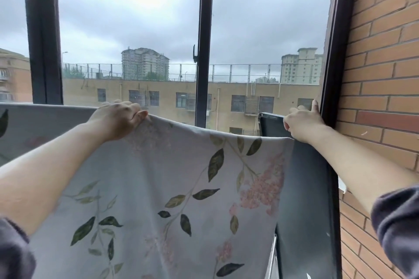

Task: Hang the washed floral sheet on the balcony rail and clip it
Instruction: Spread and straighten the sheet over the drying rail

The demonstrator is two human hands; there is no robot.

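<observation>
Window behind, floral sheet sags between gripping left hand and right hand.

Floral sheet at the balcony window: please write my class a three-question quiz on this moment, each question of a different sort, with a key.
1. True or false: the floral sheet is printed with dark leaves and pink blossoms.
2. The right hand is nearest to: A) the brick wall B) a laundry basket C) a washing machine.
3. Fill in: the left hand grips the sheet's top ____.

Key: 1 true; 2 A; 3 edge.
</observation>
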